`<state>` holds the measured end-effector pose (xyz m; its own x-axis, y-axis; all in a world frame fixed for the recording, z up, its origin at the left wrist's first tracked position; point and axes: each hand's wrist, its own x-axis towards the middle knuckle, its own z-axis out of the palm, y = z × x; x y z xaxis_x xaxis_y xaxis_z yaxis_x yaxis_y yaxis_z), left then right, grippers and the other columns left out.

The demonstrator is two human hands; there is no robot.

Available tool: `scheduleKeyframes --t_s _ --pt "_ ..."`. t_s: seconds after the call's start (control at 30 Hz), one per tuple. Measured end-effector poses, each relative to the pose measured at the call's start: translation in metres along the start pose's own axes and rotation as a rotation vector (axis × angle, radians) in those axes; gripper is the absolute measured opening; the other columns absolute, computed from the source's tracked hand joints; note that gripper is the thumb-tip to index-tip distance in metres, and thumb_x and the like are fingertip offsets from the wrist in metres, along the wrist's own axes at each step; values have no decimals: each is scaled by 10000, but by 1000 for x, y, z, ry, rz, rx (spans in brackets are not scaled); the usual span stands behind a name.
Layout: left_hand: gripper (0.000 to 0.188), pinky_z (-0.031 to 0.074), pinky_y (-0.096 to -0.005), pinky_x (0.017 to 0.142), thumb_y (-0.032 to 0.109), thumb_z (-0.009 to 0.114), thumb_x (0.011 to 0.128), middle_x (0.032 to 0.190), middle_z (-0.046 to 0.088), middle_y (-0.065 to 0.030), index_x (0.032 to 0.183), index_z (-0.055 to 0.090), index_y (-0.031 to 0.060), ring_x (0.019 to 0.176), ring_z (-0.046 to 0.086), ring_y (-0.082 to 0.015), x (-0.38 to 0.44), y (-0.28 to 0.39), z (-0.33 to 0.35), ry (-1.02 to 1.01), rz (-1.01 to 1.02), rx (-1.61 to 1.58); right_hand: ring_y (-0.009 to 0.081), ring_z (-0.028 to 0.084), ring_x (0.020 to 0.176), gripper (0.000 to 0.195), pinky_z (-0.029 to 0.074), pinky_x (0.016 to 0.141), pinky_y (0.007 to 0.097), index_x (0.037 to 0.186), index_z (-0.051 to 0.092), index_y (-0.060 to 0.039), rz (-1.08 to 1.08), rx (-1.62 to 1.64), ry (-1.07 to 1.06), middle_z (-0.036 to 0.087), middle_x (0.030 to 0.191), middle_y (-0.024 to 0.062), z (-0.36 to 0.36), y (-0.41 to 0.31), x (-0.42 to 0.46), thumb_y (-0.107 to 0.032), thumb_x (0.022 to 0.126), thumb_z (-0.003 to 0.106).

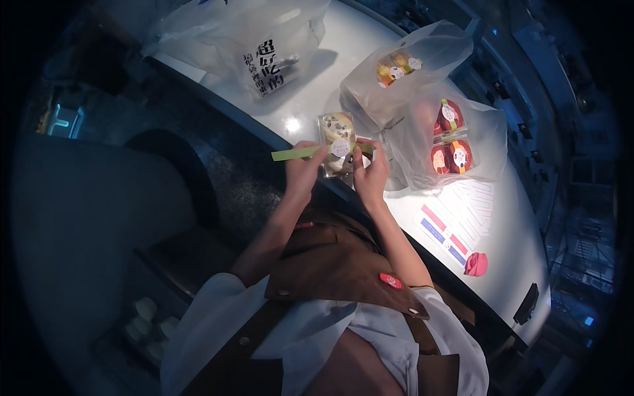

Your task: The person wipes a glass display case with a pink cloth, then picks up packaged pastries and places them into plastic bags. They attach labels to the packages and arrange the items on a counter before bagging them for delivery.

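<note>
Between my hands is a clear plastic pastry box [338,126] with cream-coloured filled pastry showing through its lid. A light green paper strip [292,153] lies across the box, and a round white sticker [340,147] bearing writing sits at its middle. My left hand [302,171] grips the box's left side, its thumb on the strip beside the sticker. From the right, my right hand [371,173] holds the other side, thumb near the sticker's edge. The strip's left end sticks out past my left fingers; its right end bends at my right fingers.
A printed plastic bag [277,54] stands at the table's far left. Two translucent bags hold boxed yellow pastries [398,67] and boxed red pastries [449,138] on the right. Printed sheets [458,218], a crumpled pink item [476,264] and a dark stand-like object [526,303] rest on the white table [515,237].
</note>
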<state>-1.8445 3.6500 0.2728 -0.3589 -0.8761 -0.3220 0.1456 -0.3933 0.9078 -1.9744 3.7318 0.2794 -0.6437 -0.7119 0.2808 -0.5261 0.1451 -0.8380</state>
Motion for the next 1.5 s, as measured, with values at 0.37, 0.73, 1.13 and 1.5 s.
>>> scheduleKeyframes --t_s 0.37,0.73,1.13,1.5 --pt "175 430 -226 686 135 756 885 826 625 1 912 618 31 761 551 -71 24 -16 13 75 22 48 371 651 830 193 528 734 427 1053 571 31 49 -39 39 627 966 205 11 20 17 -83 909 629" --pt "166 438 -234 667 109 759 876 819 628 -10 898 619 22 735 554 -77 35 -30 12 86 58 72 383 659 801 210 531 713 436 1041 580 45 125 -63 28 642 936 225 15 25 23 -81 883 640" --pt "201 505 -282 729 97 761 835 878 675 -78 937 642 -29 791 621 -129 44 -35 7 70 27 132 354 671 776 197 529 708 421 986 596 50 181 -29 49 647 893 208 21 37 24 -77 853 667" --pt "213 464 -252 727 145 741 906 949 664 -39 1021 637 0 834 591 -101 35 -43 10 106 -51 56 221 661 756 271 532 735 362 1077 600 36 556 296 -21 682 874 134 21 40 22 -127 873 672"
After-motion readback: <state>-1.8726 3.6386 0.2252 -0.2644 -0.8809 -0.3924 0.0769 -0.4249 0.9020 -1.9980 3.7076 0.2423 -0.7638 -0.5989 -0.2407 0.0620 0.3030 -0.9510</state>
